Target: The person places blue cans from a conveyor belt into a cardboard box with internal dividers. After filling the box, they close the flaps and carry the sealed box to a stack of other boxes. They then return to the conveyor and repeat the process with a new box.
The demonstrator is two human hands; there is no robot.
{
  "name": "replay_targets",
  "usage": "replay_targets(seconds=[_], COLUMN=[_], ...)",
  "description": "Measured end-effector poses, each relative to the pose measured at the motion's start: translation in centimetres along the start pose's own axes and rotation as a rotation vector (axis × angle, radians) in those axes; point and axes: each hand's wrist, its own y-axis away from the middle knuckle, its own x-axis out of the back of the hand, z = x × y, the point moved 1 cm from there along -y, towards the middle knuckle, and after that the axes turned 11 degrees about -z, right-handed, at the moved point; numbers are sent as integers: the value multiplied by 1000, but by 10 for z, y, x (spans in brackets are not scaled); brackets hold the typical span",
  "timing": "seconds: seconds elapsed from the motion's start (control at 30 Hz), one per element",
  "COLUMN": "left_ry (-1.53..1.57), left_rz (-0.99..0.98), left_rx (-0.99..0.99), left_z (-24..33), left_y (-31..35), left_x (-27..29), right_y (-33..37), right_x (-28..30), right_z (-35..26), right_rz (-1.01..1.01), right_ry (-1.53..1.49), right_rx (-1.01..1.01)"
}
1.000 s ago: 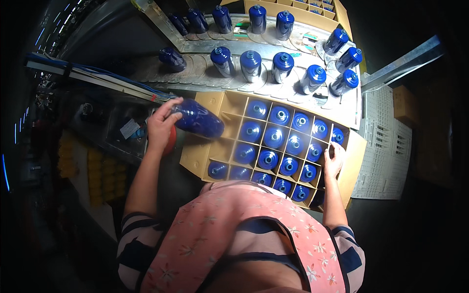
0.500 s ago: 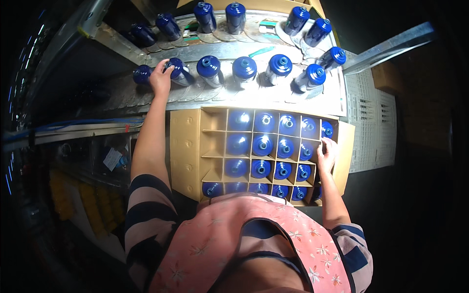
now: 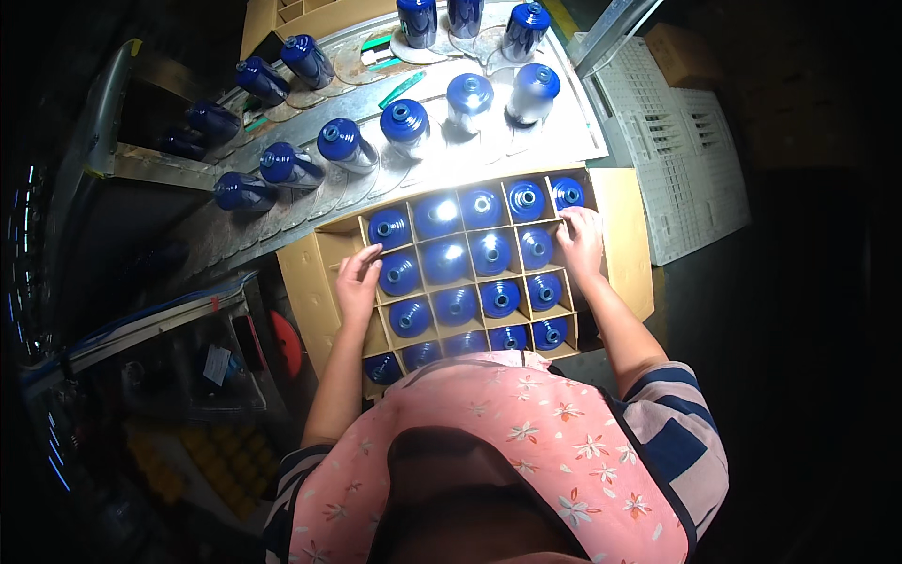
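A cardboard box (image 3: 622, 221) with a grid of dividers stands in front of me, most of its compartments holding blue pump-type bottles with narrow necks. My left hand (image 3: 357, 287) is over the box's left side, fingers apart beside a blue bottle (image 3: 399, 274); I see nothing held in it. At the right-hand column, my right hand (image 3: 583, 246) rests near the dividers, just below a blue bottle (image 3: 568, 193) in the far corner. Its fingers are bent but apart, with no bottle in them. Part of the leftmost column lies under my left hand.
Beyond the box, a conveyor (image 3: 310, 202) carries two rows of upright blue bottles (image 3: 406, 127). A green tool (image 3: 402, 89) lies between the rows. A white slatted pallet (image 3: 672, 141) is at right, with a brown carton (image 3: 688, 56) on its far end. Another carton (image 3: 258, 28) stands behind the conveyor.
My left hand has left a bottle on the conveyor and come back over the box. The view has turned, so the box and conveyor appear tilted. My right hand stays at the box's right side.
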Motion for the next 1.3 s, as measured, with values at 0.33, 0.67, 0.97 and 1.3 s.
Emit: replay_targets(seconds=[0.33, 0.67, 0.97, 1.3], left_ry=[-497, -577, -595, -113], left_rz=[-65, -43, 34, 101], left_rx=[-214, -200, -115, -103], left_z=[18, -5, -18, 56], left_y=[-38, -51, -53, -26], left_x=[-41, -24, -16, 88], right_y=[4, -3, -5, 8], right_x=[15, 11, 8, 20], right_z=[-9, -9, -4, -1], right_rz=[-23, -7, -29, 8], right_ry=[26, -4, -16, -15], right_rx=[-28, -3, -40, -9])
